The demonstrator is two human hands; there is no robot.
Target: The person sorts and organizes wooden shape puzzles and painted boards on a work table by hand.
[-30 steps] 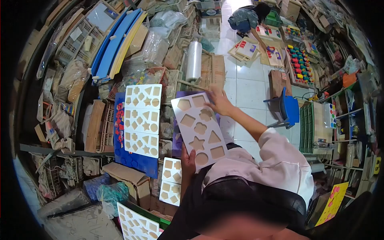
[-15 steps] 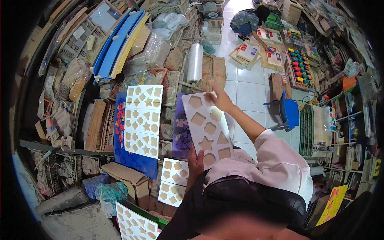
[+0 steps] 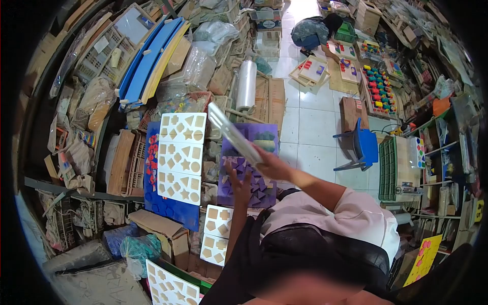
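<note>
My right hand point(image 3: 270, 163) grips one end of a white shape-sorter board point(image 3: 233, 133), now turned nearly edge-on and tilted up to the left. My left hand point(image 3: 239, 183) is off the board, fingers spread, over the left part of a purple sheet point(image 3: 269, 133). Dark purple triangles and other small pieces point(image 3: 262, 192) lie on that sheet. To the left, a column of white boards with shape cut-outs point(image 3: 179, 156) rests on a blue sheet point(image 3: 183, 213). Two more white cut-out boards point(image 3: 216, 234) are close to my left forearm.
Red pieces point(image 3: 152, 157) lie along the blue sheet's left side. Another cut-out board point(image 3: 173, 284) is at the bottom. A blue chair point(image 3: 365, 144) stands on the tiled floor at right. Farther off, a person point(image 3: 311, 33) crouches by wooden trays point(image 3: 310, 71). Crowded shelves line both sides.
The white board has swung from face-up to nearly edge-on and moved left, carried by my right hand. My left hand has let go of it and spread its fingers.
</note>
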